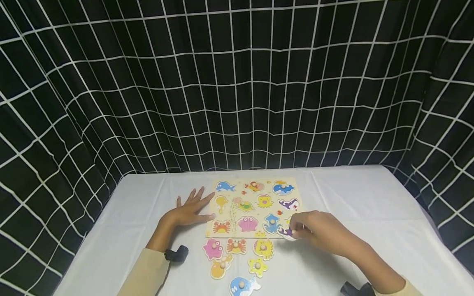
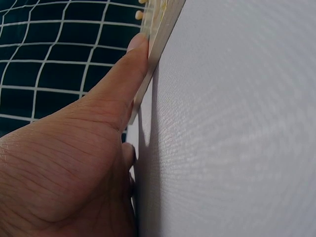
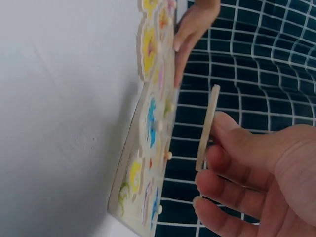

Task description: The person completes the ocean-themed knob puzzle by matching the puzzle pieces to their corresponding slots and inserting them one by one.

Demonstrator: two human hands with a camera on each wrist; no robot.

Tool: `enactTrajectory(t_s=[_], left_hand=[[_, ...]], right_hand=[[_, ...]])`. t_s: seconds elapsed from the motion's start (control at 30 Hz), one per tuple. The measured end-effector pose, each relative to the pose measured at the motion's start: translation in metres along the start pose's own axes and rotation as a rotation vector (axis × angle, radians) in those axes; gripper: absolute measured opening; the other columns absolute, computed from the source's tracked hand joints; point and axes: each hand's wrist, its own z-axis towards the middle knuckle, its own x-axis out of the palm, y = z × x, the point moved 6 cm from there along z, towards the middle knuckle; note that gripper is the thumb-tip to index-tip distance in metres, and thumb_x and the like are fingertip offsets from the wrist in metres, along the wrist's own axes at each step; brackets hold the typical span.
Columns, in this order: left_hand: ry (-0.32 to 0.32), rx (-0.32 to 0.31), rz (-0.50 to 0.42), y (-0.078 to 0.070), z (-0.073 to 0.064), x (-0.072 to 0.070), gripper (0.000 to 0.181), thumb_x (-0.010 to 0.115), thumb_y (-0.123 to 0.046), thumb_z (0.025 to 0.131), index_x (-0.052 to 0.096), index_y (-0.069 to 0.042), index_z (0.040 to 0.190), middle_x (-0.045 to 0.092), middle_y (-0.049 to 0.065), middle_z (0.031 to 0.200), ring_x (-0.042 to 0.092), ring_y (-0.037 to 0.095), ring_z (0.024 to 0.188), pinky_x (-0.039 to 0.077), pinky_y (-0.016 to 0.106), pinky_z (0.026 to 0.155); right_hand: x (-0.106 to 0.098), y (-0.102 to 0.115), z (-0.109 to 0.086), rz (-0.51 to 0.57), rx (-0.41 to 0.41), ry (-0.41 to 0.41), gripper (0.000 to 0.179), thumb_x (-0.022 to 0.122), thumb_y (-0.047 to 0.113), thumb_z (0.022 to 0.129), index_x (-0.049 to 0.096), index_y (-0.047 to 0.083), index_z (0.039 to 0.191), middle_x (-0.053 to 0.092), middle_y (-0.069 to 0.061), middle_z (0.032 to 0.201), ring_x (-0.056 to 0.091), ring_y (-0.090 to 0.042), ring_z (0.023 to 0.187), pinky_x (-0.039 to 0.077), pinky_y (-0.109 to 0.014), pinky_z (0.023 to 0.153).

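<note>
My right hand (image 1: 322, 230) pinches a flat purple-and-white whale puzzle piece (image 1: 286, 233) over the lower right corner of a wooden sea-animal puzzle board (image 1: 237, 181). In the right wrist view that piece (image 3: 208, 129) shows edge-on between thumb and fingers, apart from the board. My left hand (image 1: 189, 211) lies with spread fingers at the board's left side, its thumb (image 2: 133, 59) against the edge. Knobbed pieces on the board include a fish (image 1: 254, 186), a blue shark-like animal (image 1: 283, 189), a turtle (image 1: 244, 205) and a squid (image 1: 272, 224).
In front of the board lie a pink piece (image 1: 212, 249), a crab (image 1: 236, 246), a yellow octopus (image 1: 263, 249), an orange piece (image 1: 218, 269), a yellow star (image 1: 257, 267) and a blue whale (image 1: 242, 286). A white cloth (image 1: 352, 205) covers the table; a black grid curtain (image 1: 237, 102) hangs around it.
</note>
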Motion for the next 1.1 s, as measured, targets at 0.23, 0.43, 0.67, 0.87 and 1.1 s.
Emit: enactTrajectory(t_s=[0.23,0.43,0.67,0.87,1.1], left_hand=[[0.012,-0.013,-0.012,0.002,0.000,-0.003,0.088,0.058,-0.070,0.090,0.023,-0.032,0.162,0.001,0.011,0.171,-0.006,0.038,0.156,-0.010,0.074,0.113],[-0.008,-0.019,0.006,0.011,0.007,0.003,0.092,0.053,-0.079,0.086,0.021,-0.037,0.162,0.000,0.006,0.171,-0.008,0.034,0.156,-0.011,0.072,0.114],[0.004,-0.024,0.007,0.006,0.008,-0.001,0.090,0.056,-0.073,0.089,0.021,-0.035,0.162,0.000,0.007,0.171,-0.007,0.034,0.156,-0.010,0.072,0.114],[0.017,-0.005,-0.016,-0.003,0.000,-0.004,0.090,0.058,-0.070,0.090,0.024,-0.028,0.163,0.003,0.013,0.171,-0.004,0.039,0.156,-0.011,0.073,0.113],[-0.016,0.008,-0.027,0.005,0.004,0.002,0.094,0.056,-0.078,0.085,0.025,-0.034,0.162,0.003,0.009,0.171,-0.006,0.037,0.156,-0.012,0.074,0.112]], right_hand=[[-0.001,-0.020,0.021,-0.052,0.050,-0.035,0.013,0.079,0.014,0.088,0.071,0.024,0.087,0.060,0.019,0.074,0.049,-0.004,0.065,0.042,-0.028,0.060],[0.000,-0.041,0.040,-0.085,0.076,-0.056,0.012,0.078,0.011,0.087,0.071,0.020,0.087,0.066,0.013,0.078,0.055,-0.009,0.070,0.046,-0.034,0.062],[0.007,-0.060,0.054,-0.114,0.100,-0.037,0.009,0.078,0.011,0.088,0.072,0.018,0.091,0.070,0.008,0.083,0.057,-0.010,0.072,0.048,-0.036,0.063],[0.018,-0.069,0.059,-0.130,0.123,-0.037,0.008,0.077,0.012,0.089,0.072,0.018,0.090,0.072,0.005,0.086,0.061,-0.012,0.074,0.052,-0.041,0.068],[0.024,-0.071,0.063,-0.159,0.159,-0.014,0.007,0.077,0.012,0.089,0.072,0.016,0.089,0.072,0.003,0.086,0.060,-0.013,0.073,0.051,-0.039,0.068]])
